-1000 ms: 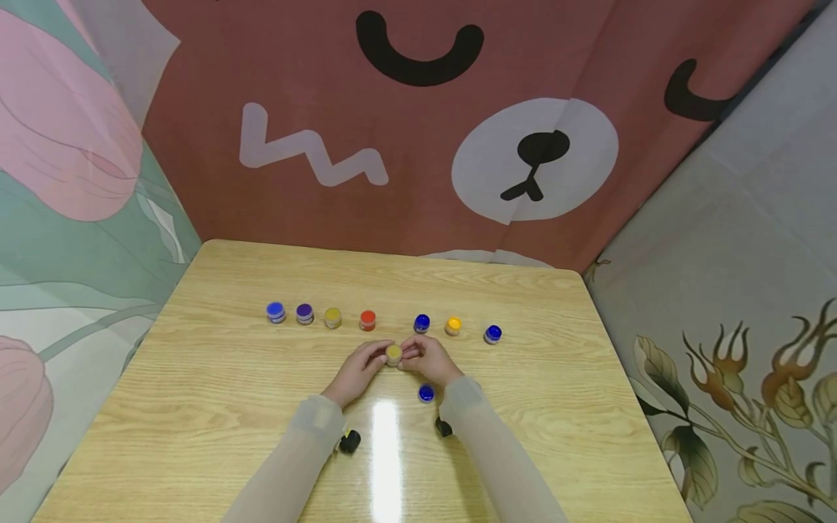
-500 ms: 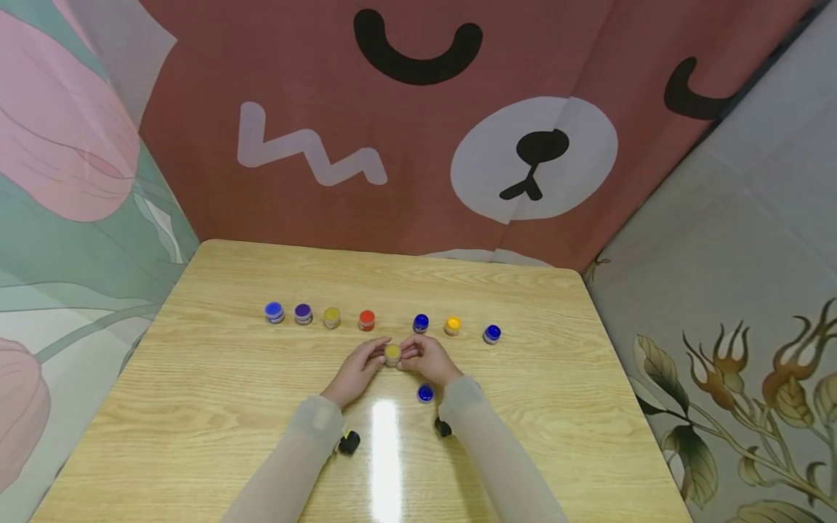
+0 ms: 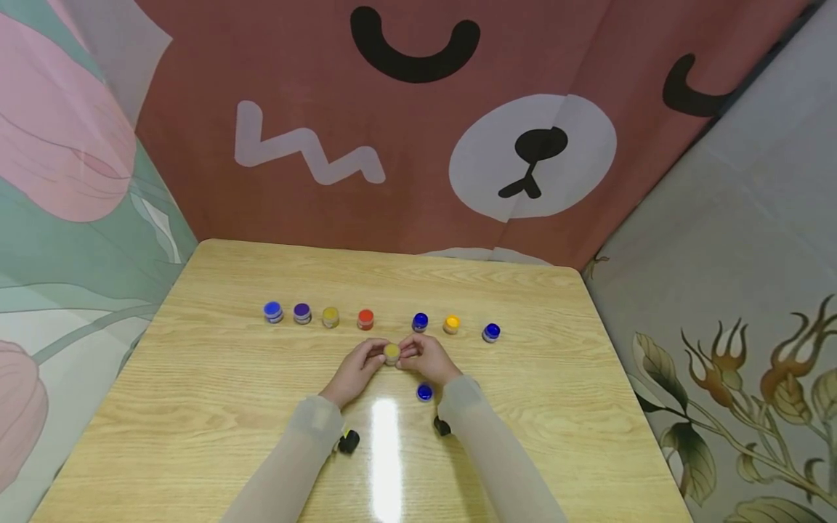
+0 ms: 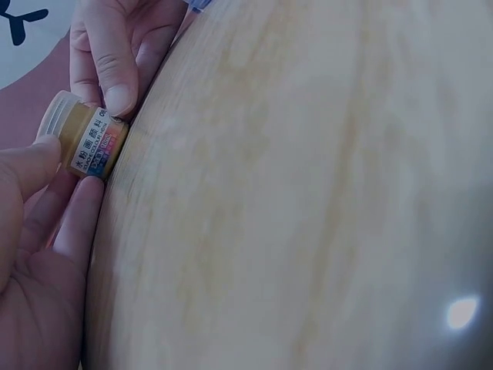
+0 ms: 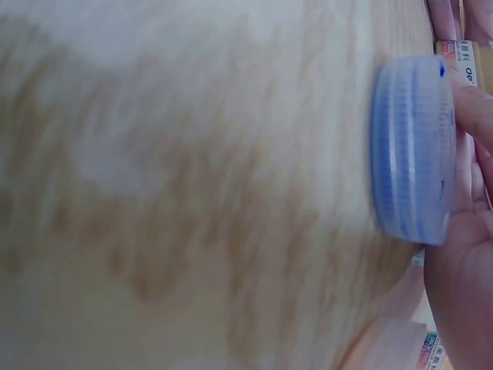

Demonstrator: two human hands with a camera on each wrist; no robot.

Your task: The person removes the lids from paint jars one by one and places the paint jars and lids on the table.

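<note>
A small ochre paint jar [image 3: 391,354] with a pale lid and a printed label stands upright on the table between both hands. The left hand [image 3: 354,372] holds it from the left; in the left wrist view its thumb lies at the lid's side and its fingers reach round the base. From the right, the right hand [image 3: 428,359] pinches the jar, its thumb [image 4: 119,96] against the label side. Near the right wrist lies a loose blue-stained lid [image 3: 424,392], seen large as a ridged translucent lid [image 5: 414,150] in the right wrist view.
Beyond the hands runs a row of paint jars: light blue [image 3: 273,312], purple [image 3: 302,313], ochre [image 3: 330,317], red [image 3: 365,319], dark blue [image 3: 421,322], orange-yellow [image 3: 452,324] and another dark blue [image 3: 492,333]. Printed curtains [image 3: 405,211] border the wooden table [image 3: 556,436].
Both hands keep their hold on the ochre jar, almost still. The whole head view has shifted very slightly; the other jars and the blue lid stay in place.
</note>
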